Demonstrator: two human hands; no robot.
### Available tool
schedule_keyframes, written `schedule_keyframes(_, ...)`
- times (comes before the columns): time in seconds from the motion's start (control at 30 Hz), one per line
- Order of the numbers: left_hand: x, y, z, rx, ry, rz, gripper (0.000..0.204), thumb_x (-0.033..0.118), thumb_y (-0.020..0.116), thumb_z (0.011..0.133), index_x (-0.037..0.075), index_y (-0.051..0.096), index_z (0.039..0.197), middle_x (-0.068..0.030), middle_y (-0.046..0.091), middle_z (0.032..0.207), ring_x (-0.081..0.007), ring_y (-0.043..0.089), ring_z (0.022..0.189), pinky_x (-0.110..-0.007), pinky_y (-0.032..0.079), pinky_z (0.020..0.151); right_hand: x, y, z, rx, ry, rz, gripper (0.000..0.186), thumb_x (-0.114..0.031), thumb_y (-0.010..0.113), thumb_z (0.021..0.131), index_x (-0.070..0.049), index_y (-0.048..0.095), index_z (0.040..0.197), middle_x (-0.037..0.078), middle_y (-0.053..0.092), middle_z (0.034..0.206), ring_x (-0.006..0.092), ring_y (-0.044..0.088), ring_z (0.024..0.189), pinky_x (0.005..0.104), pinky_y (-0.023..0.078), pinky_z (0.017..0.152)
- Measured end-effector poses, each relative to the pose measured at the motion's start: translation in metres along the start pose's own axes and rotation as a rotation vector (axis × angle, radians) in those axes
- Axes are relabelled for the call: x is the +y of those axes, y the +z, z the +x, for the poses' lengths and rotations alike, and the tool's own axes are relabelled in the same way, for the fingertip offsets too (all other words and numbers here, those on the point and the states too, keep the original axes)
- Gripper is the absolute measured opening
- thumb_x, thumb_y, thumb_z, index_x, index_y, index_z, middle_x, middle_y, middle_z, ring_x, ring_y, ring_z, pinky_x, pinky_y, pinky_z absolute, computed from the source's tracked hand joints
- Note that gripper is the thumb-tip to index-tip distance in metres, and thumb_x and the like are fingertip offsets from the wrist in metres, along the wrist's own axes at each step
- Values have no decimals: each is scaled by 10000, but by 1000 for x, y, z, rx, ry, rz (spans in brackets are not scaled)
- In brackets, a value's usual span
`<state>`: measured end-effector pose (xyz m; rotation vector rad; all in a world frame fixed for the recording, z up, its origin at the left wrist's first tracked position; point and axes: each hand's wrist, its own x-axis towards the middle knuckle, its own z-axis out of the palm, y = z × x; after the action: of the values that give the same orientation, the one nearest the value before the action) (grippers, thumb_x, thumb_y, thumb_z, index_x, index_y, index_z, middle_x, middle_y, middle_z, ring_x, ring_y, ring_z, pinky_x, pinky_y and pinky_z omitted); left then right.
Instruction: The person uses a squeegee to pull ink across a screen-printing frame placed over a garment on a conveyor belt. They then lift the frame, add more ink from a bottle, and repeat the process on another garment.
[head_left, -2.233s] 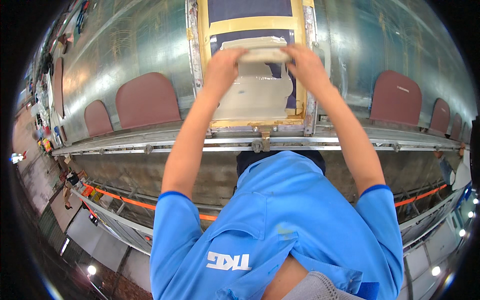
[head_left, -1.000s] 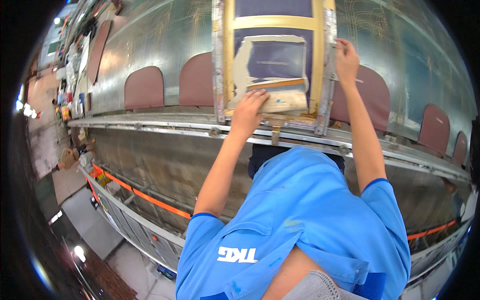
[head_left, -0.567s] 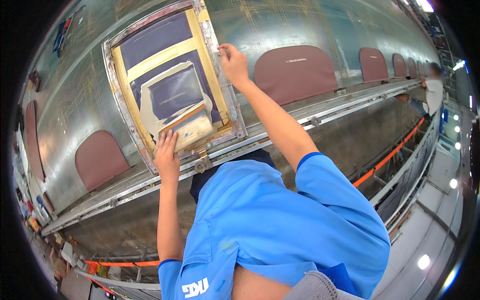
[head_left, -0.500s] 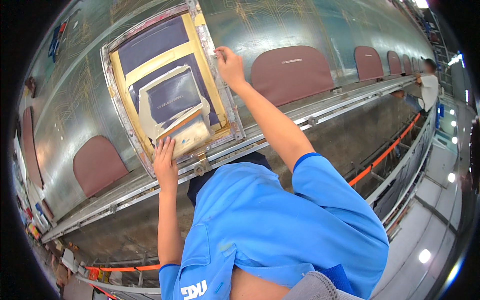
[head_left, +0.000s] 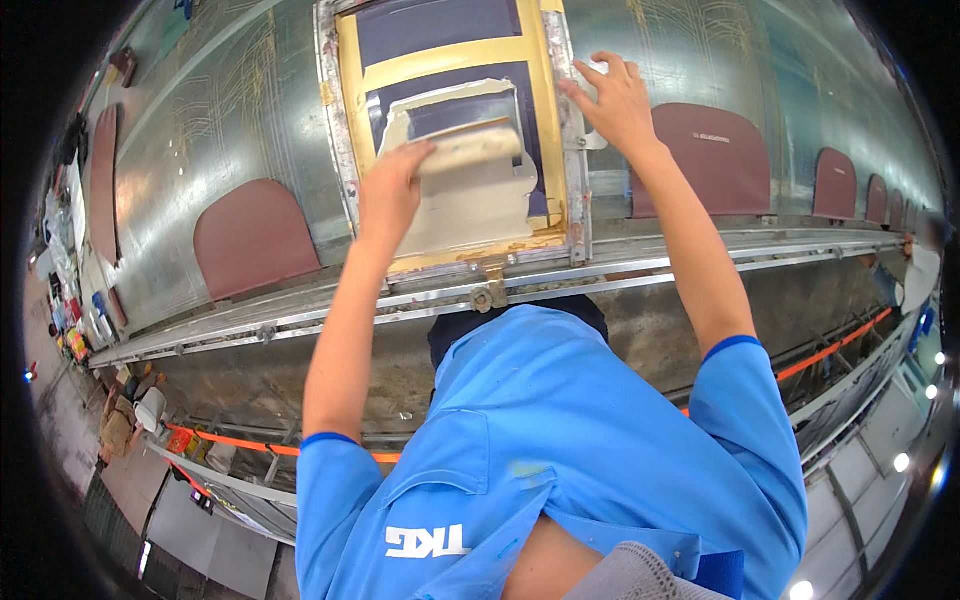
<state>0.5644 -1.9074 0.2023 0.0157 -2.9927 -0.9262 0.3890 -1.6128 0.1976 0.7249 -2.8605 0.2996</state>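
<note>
A screen printing frame (head_left: 577,190) lies on the long table in front of me, its mesh dark and edged with yellow tape. My left hand (head_left: 393,190) grips one end of a squeegee (head_left: 472,147), which lies across the middle of the mesh, slightly blurred. Pale grey ink (head_left: 465,208) coats the mesh on the near side of the squeegee, and a thinner ragged border of it shows beyond. Just off the frame's right rail, my right hand (head_left: 620,105) is raised with its fingers spread, holding nothing.
Maroon rounded panels lie along the table, one (head_left: 250,240) left of the frame and another (head_left: 700,160) right, with more farther right. A metal rail (head_left: 400,312) with a clamp (head_left: 485,295) runs along the near edge. Another person (head_left: 918,270) stands at the far right.
The squeegee has moved from the frame's near end toward its middle, leaving grey ink over the near mesh. My right hand has come off the frame's right rail and opened. The view has shifted.
</note>
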Motion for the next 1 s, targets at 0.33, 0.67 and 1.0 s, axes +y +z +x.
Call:
schedule_keyframes(0.33, -6, 12, 32, 9, 91, 59, 480, -105, 571, 735, 103, 705, 1146, -126, 710, 1125, -320, 665, 1048, -398, 529, 908, -75, 11, -36, -333, -92, 531, 470, -18, 700, 760, -34, 633, 1224, 153, 635, 1195, 349, 590, 1134, 435, 487, 979)
schedule_keyframes(0.67, 2, 0, 7, 34, 104, 32, 494, -109, 585, 729, 118, 700, 1153, -102, 711, 1143, -291, 666, 1064, -401, 540, 896, -81, -5, -59, -287, -142, 465, 467, -42, 708, 756, -83, 647, 1217, 121, 651, 1185, 315, 592, 1146, 426, 493, 963)
schedule_keyframes(1.0, -8, 18, 8, -6, 116, 48, 476, -115, 589, 708, 82, 703, 1126, -111, 711, 1140, -308, 665, 1061, -398, 525, 944, -79, 19, -73, -189, -141, 472, 440, -68, 718, 725, -79, 671, 1162, 90, 670, 1142, 319, 608, 1059, 431, 499, 910)
